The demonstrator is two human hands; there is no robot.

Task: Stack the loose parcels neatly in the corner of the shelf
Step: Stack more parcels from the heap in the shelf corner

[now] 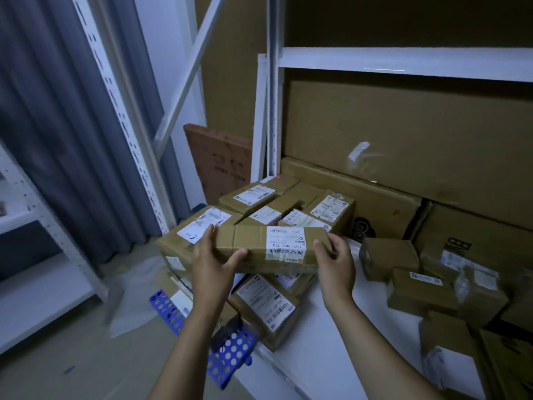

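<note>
A long flat cardboard parcel with a white label is held level between both hands. My left hand grips its left end, thumb underneath at the front. My right hand grips its right end. Behind it, in the left corner of the white shelf, several labelled parcels lie stacked, one large box at the left edge. Below the held parcel lies another labelled box. Loose parcels are scattered on the shelf to the right.
Big flat cartons lean against the shelf's back. A white upright post marks the shelf corner. A blue perforated crate sits on the floor below the shelf edge. Grey curtains hang at the left.
</note>
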